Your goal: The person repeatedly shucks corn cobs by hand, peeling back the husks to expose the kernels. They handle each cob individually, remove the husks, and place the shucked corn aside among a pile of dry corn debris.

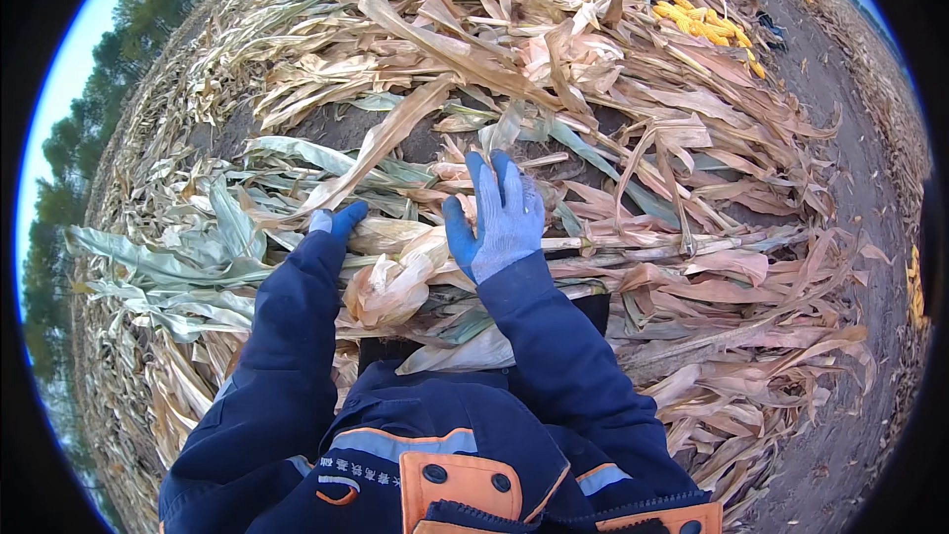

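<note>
Dry corn stalks [630, 243] with leaves lie crosswise in front of me, close to my body. My left hand [337, 222], in a blue and white work glove, is at the left end of a husked-over corn ear [389, 235]; its fingers are partly hidden, so its hold is unclear. My right hand [497, 215], in the same kind of glove, is spread over the stalks just right of that ear, fingers apart and pointing away from me. Between my forearms a loose bunch of pale husk [393, 285] hangs towards my lap.
A pile of bare yellow corn ears [700, 21] lies on the stalks at the upper right. More yellow ears [916, 289] show at the far right edge, beyond a strip of bare soil [838, 119]. Stalks and leaves cover the ground ahead; trees [67, 156] stand at the left.
</note>
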### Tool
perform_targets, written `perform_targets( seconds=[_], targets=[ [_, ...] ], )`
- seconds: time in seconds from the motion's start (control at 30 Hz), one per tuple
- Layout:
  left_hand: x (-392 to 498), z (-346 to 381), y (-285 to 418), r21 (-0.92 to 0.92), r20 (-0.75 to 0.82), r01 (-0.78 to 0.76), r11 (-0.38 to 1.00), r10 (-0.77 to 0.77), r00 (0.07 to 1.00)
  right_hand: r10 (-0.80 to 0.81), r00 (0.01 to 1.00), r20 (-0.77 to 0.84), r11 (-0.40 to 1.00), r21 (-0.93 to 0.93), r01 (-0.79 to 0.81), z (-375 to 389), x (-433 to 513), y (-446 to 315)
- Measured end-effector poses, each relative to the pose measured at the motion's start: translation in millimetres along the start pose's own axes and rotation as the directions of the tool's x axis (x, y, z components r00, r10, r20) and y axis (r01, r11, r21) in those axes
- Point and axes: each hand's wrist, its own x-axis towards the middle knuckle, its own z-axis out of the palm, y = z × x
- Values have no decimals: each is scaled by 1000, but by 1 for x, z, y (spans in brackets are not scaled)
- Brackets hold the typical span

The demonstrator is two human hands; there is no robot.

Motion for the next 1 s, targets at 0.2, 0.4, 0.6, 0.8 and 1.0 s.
perform_targets(
  seconds=[0.2,0.4,0.6,0.8,1.0],
  targets=[
    [-38,6,29,-95,-447,-203,975,140,883,478,719,505,833,1,-554,32,-24,55],
    [-79,96,206,-333,-281,-712,618,656,700,455,686,568,813,49,-580,80,-51,94],
    [-63,211,287,-86,108,-757,647,762,639,577,529,622,224,503,-835,58,-49,112],
    [0,231,242,-510,-78,-500,700,541,837,692,442,570,-331,795,-508,42,-14,84],
    [17,257,216,-698,-239,-369,613,287,928,626,752,206,-25,969,-245,16,62,84]
  ],
)
